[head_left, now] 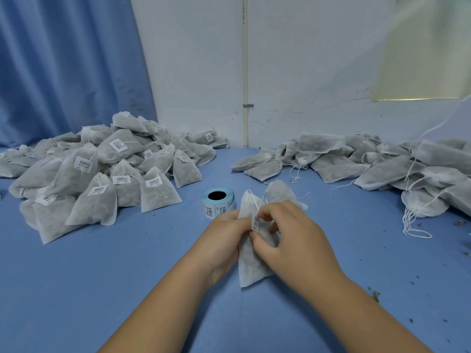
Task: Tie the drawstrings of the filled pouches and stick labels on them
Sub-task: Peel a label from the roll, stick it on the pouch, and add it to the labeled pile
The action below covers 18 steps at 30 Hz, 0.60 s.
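A filled white pouch (251, 266) stands upright between my hands at the table's centre, its drawstring neck pointing up. My left hand (224, 240) grips the pouch from the left side. My right hand (293, 235) pinches a small white barcode label (255, 222) against the pouch's upper part. Just behind the hands, a roll of labels (218, 202) with a blue liner stands on the table. Another filled pouch (281, 193) lies right behind my right hand.
A heap of labelled, tied pouches (102, 171) fills the left of the blue table (127, 276). Unlabelled pouches (369, 164) with loose strings are piled along the back right. Dark crumbs dot the right edge. A white wall and blue curtain stand behind.
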### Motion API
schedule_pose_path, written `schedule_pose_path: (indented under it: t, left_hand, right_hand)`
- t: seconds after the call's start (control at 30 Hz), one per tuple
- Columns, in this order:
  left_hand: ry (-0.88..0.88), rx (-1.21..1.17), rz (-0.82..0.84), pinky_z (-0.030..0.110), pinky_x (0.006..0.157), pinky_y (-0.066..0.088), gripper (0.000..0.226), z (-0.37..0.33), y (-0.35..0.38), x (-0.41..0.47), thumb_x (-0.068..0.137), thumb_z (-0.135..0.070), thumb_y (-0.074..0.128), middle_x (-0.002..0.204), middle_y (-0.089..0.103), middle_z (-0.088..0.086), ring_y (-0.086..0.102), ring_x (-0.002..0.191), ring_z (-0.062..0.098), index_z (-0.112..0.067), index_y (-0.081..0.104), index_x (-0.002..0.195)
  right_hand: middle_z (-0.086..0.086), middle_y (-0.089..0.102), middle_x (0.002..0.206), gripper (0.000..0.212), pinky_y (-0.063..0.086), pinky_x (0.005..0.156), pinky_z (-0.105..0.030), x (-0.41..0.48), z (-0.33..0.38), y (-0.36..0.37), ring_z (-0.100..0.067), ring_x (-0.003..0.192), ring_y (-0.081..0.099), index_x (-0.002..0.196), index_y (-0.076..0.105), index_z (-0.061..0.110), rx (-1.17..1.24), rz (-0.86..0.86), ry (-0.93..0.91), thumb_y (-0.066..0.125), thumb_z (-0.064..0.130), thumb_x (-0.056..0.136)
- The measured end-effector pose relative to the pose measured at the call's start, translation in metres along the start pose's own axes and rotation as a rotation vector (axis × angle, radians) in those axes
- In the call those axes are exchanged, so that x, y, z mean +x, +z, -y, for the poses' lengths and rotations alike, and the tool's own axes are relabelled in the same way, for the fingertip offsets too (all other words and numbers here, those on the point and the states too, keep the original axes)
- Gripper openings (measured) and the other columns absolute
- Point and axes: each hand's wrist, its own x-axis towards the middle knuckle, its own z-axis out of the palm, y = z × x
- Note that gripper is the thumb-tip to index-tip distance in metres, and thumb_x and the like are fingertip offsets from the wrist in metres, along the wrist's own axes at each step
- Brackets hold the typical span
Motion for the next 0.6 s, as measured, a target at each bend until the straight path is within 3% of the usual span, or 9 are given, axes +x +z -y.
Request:
schedule_pose_path:
  t: [0.07,0.27,0.47,0.6]
  left_hand:
    - [0.011,-0.001,-0.007,0.031,0.078,0.055,0.019,-0.0001,0.0001,-0.0004,0.088,0.006,0.053,0.09,0.072,0.017,0.069,0.084,0.026,0.0,0.07,0.092]
    - [0.013,0.0,-0.039,0.037,0.087,0.055,0.02,-0.0001,0.0005,0.0,0.09,0.004,0.053,0.097,0.073,0.02,0.069,0.091,0.028,0.005,0.069,0.102]
    - [-0.012,-0.095,-0.042,0.031,0.074,0.06,0.026,-0.0012,0.0008,-0.0008,0.092,0.004,0.048,0.094,0.075,0.018,0.073,0.086,0.025,-0.002,0.073,0.091]
    - [-0.036,-0.223,-0.049,0.034,0.076,0.059,0.024,-0.0021,0.0014,-0.0002,0.092,0.002,0.047,0.097,0.073,0.019,0.072,0.085,0.026,0.001,0.069,0.1]
  right_hand:
    - [0.008,0.062,0.098,0.019,0.05,0.072,-0.034,0.0001,0.0004,0.0005,-0.015,0.083,0.061,0.099,0.065,0.024,-0.03,-0.042,-0.028,0.068,0.032,0.081]
    - [0.003,0.068,0.084,0.012,0.051,0.062,-0.037,0.0,-0.0025,0.0037,-0.022,0.071,0.063,0.089,0.073,0.019,-0.053,-0.152,-0.06,0.07,0.014,0.078]
    - [-0.001,0.063,0.069,0.008,0.048,0.056,-0.034,0.0038,-0.008,-0.0018,-0.025,0.061,0.057,0.073,0.073,0.014,-0.179,-0.29,-0.19,0.066,0.011,0.072]
    - [-0.001,0.061,0.069,0.006,0.044,0.055,-0.034,0.0045,-0.0089,-0.0026,-0.027,0.06,0.055,0.071,0.072,0.013,-0.299,-0.237,-0.318,0.068,0.008,0.069]
